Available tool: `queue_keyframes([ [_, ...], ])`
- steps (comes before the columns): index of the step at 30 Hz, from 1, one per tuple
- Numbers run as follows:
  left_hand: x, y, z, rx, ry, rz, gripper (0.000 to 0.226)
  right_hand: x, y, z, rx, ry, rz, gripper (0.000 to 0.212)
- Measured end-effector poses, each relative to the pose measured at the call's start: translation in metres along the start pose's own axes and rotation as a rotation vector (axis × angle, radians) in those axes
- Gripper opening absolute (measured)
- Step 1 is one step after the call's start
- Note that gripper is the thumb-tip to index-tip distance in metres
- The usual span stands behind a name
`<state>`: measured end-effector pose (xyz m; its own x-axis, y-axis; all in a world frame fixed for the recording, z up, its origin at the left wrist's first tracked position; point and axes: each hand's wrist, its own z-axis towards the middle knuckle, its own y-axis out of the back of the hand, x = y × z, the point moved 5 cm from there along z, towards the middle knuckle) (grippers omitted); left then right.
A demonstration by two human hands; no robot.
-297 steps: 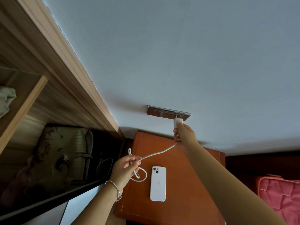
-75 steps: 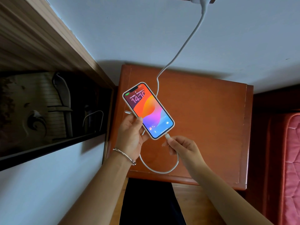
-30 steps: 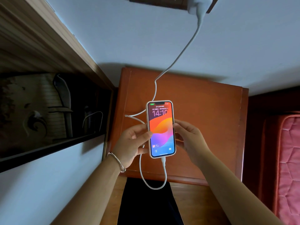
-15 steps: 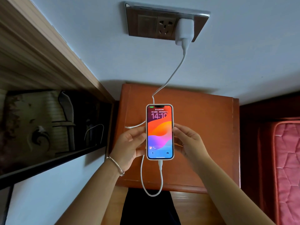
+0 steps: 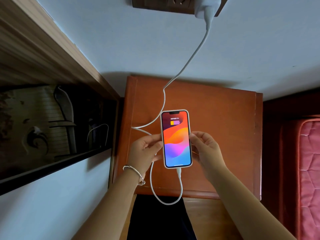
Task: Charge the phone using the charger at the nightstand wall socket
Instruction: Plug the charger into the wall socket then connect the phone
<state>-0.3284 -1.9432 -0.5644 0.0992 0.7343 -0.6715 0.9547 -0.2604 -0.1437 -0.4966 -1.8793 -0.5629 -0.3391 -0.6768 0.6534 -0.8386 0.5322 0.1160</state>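
A white-cased phone (image 5: 176, 139) is held screen-up over the brown nightstand (image 5: 225, 135). Its lit screen shows a battery icon near the top. My left hand (image 5: 145, 151) pinches the phone's left edge and my right hand (image 5: 206, 149) pinches its right edge. A white cable (image 5: 166, 198) is plugged into the phone's bottom end, loops below the nightstand's front edge, and runs up the wall to the white charger (image 5: 206, 7). The charger sits in the wall socket (image 5: 159, 4) at the top of the view.
A wooden wardrobe frame (image 5: 52, 54) with a dark open shelf holding a bag (image 5: 43, 125) lies to the left. A red quilted mattress (image 5: 310, 170) sits at the right edge. Dark clothing (image 5: 155, 220) shows below the nightstand.
The phone screen has switched from the clock display to a battery charge indicator. The view has tipped down, so the socket sits at the top edge. Both hands still hold the phone.
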Motion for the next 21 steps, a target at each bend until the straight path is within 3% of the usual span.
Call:
queue_keyframes([
  [13,0.019,-0.008,0.018,-0.38,-0.104,0.367,0.021,-0.011,-0.003,0.017,-0.146,-0.034,-0.125,0.019],
  [21,0.032,-0.012,0.042,-0.262,-0.045,0.406,0.031,-0.026,-0.004,0.035,-0.135,-0.157,-0.04,0.023],
])
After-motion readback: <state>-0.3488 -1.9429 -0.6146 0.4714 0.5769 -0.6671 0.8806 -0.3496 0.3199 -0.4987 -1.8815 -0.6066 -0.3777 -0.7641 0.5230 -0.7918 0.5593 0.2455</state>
